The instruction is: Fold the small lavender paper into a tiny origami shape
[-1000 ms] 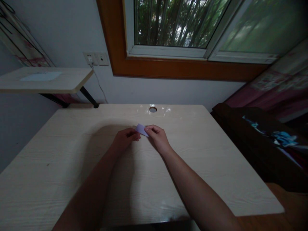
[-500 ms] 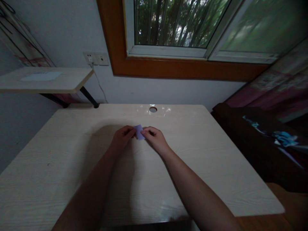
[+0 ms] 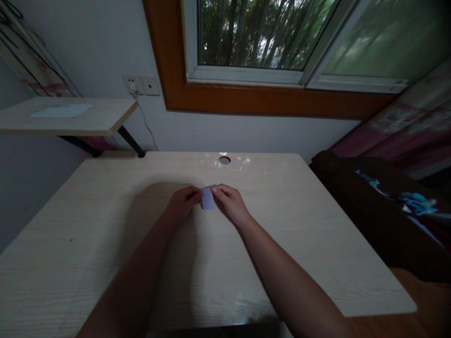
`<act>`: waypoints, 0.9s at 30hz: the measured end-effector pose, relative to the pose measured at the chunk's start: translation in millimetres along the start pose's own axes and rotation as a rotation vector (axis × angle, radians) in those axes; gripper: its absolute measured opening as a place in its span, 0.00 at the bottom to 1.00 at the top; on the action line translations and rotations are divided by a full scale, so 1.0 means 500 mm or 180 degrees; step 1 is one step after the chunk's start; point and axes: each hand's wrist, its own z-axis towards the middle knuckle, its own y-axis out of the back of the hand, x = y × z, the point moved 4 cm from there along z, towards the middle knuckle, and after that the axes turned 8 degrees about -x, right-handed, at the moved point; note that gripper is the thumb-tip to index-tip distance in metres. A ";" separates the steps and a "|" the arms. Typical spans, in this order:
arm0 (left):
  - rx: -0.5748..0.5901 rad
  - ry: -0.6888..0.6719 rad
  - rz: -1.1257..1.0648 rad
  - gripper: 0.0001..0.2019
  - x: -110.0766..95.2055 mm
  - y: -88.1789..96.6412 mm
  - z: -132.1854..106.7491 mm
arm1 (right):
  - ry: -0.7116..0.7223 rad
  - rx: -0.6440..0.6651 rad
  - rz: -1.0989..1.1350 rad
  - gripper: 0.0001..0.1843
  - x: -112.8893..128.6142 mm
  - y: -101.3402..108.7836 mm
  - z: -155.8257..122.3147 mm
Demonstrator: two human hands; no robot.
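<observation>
A small purple piece of paper is held between my two hands, over the far middle part of the pale wood-grain desk. My left hand pinches its left edge between thumb and fingers. At its upper right corner, my right hand grips it with thumb and forefinger. The paper's face is turned up toward me and looks roughly square. Whether its lower edge touches the desk I cannot tell.
A round cable hole lies near the desk's back edge. At the left a raised shelf on black legs carries a white sheet. Beyond the desk are a wall socket and a window; dark furniture stands right.
The purple paper has turned more upright to my view and shifted slightly right and nearer. My right fingers have moved from its right side to its upper right corner.
</observation>
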 end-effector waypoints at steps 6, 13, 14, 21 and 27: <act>-0.0032 -0.0027 0.0127 0.13 -0.010 0.003 -0.002 | -0.0006 0.0094 -0.0028 0.15 0.002 0.001 0.000; -0.0044 -0.0059 0.0182 0.12 -0.014 0.003 0.000 | -0.0018 0.0145 -0.0093 0.15 0.008 0.000 0.000; -0.0056 -0.0055 0.0196 0.12 -0.013 0.003 0.000 | -0.0003 0.0147 -0.0088 0.14 0.009 0.000 0.000; -0.0036 -0.0090 0.0135 0.11 -0.012 0.002 -0.001 | -0.0013 0.0095 -0.0049 0.13 0.009 -0.001 -0.001; -0.0042 -0.0025 0.0068 0.11 -0.011 0.002 -0.002 | -0.0036 0.0074 -0.0056 0.13 0.004 -0.001 0.001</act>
